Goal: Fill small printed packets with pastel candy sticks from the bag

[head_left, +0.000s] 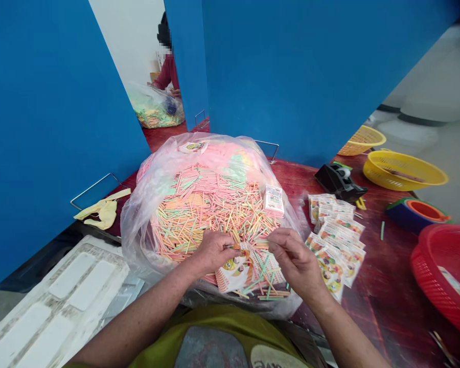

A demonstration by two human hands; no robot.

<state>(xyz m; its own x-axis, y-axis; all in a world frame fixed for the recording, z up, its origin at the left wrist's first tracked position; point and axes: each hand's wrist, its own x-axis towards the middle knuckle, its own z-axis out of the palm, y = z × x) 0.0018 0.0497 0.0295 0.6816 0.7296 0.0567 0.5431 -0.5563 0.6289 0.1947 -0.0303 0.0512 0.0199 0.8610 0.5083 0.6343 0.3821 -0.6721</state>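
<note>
A large clear plastic bag (138,220) lies wide open in front of me, heaped with thin coloured sticks (214,204) in pink, green, yellow and orange. My left hand (213,251) is closed in a pinch over the near side of the heap, with small stick ends at its fingertips. Just to the right, my right hand (299,260) pinches a few sticks between thumb and fingers. Below and between the hands lies a printed packet (233,273), with loose sticks beside it. Another printed packet (274,200) rests on the heap's right side.
Several printed packets (335,243) lie spread on the dark red table (383,286). Behind them stands a black tape dispenser (339,181). Yellow (404,168) and red (444,276) baskets line the right. Blue partitions (272,76) enclose the back; another person's sleeve (167,74) shows through a gap.
</note>
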